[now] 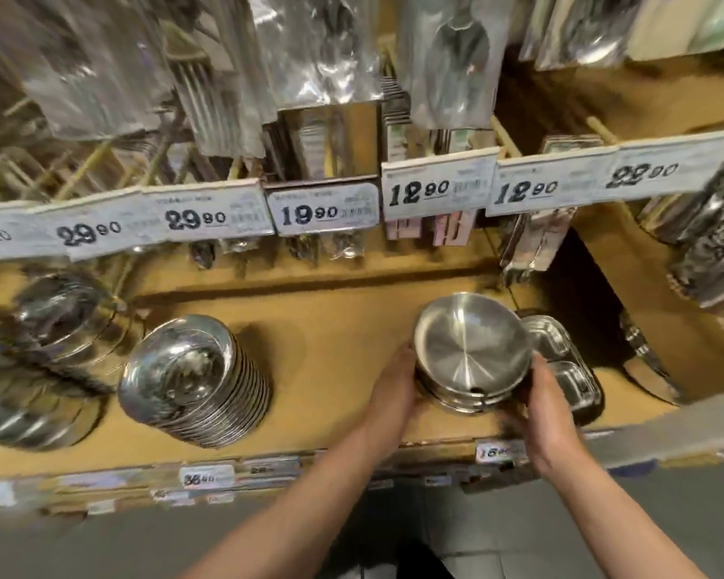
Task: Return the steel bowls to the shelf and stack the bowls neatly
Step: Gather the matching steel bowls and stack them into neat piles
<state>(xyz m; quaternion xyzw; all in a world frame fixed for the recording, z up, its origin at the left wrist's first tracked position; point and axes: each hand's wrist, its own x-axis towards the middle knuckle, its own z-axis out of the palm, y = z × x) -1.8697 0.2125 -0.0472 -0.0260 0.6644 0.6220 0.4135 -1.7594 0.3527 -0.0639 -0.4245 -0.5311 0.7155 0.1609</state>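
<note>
1. The bowls, a short nested stack with the top one empty, sit on the shelf near its front edge, right of the middle.
2. The left hand clasps the stack's left side; the right hand clasps its right side.
3. A bare stretch of shelf lies between this stack and a taller leaning stack to the left.
4. Steel trays sit just beside the bowls on the right.
5. Price tags hang above, on the far side.
</note>
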